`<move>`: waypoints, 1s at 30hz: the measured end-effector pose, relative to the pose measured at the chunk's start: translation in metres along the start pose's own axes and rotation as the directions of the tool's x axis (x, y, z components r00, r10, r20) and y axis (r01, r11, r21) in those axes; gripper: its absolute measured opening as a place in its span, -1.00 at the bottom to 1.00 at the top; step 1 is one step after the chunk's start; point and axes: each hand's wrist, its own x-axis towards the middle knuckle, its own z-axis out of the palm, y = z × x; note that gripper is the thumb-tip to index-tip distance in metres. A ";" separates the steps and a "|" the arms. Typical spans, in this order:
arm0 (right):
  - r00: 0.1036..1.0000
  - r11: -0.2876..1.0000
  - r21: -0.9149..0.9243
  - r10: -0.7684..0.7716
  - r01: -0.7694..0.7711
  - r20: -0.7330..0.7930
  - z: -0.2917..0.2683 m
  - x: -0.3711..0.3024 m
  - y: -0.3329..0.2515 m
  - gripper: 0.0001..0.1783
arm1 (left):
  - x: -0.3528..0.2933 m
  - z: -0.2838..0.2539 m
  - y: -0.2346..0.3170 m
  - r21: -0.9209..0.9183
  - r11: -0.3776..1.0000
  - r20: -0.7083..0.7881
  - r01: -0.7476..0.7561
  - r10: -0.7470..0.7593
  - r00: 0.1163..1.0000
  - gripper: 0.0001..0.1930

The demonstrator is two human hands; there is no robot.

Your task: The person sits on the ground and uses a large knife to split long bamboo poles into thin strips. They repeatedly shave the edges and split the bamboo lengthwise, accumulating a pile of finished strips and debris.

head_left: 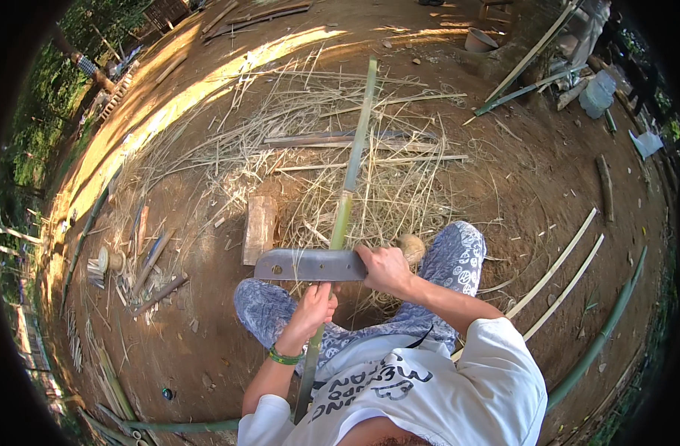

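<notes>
A long green bamboo strip [358, 145] runs from beside my body out over my crossed legs, away from me. My left hand [312, 312], a woven green band at its wrist, is closed round the strip just on the near side of the blade. My right hand [385, 269] is closed on the handle end of a broad grey machete [310, 265], the grip itself hidden by my fingers. The blade, pierced with a few holes, lies crosswise over the strip and points left. Whether its edge bites into the bamboo I cannot tell.
Pale bamboo shavings [399, 197] cover the dirt in front of me. A wooden block [260, 232] stands left of the strip, and a round tan object [411, 247] lies by my right knee. Split strips [554, 284] and a green bamboo pole [606, 338] lie at the right.
</notes>
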 end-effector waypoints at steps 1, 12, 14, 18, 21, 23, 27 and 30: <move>1.000 1.000 -0.025 0.014 -0.015 -0.014 0.003 0.005 0.009 -0.55 | -0.005 0.003 0.001 -0.006 1.000 -0.004 -0.026 0.026 1.000 -0.57; 0.990 0.987 -0.107 -0.129 0.123 -0.049 -0.004 0.047 0.056 -0.64 | -0.028 0.008 -0.010 -0.040 0.987 -0.042 -0.153 0.151 0.988 -0.54; 0.967 0.963 -0.153 -0.238 0.222 -0.090 -0.003 0.047 0.058 -0.66 | -0.029 0.006 -0.014 -0.060 0.990 -0.030 -0.130 0.128 0.991 -0.53; 0.965 0.963 -0.069 0.259 -0.260 -0.033 -0.036 0.086 0.080 -0.60 | -0.043 0.004 -0.017 -0.129 0.989 0.019 -0.071 0.074 0.997 -0.51; 0.994 0.989 -0.096 0.114 -0.113 -0.002 -0.027 0.064 0.057 -0.53 | -0.041 0.003 -0.012 -0.158 0.985 0.054 -0.062 0.071 0.996 -0.51; 0.980 0.969 -0.146 -0.200 0.200 0.017 -0.016 0.041 0.042 -0.49 | -0.040 0.003 -0.014 -0.170 0.984 0.076 -0.047 0.060 0.995 -0.51; 0.983 0.972 -0.145 0.181 -0.184 -0.031 -0.026 0.077 0.085 -0.52 | -0.046 0.004 -0.021 -0.187 0.982 0.104 -0.020 0.040 0.994 -0.51; 0.963 0.965 -0.006 0.259 -0.261 -0.075 -0.043 0.080 0.079 -0.50 | -0.049 0.003 -0.020 -0.214 0.977 0.116 0.000 0.026 0.993 -0.52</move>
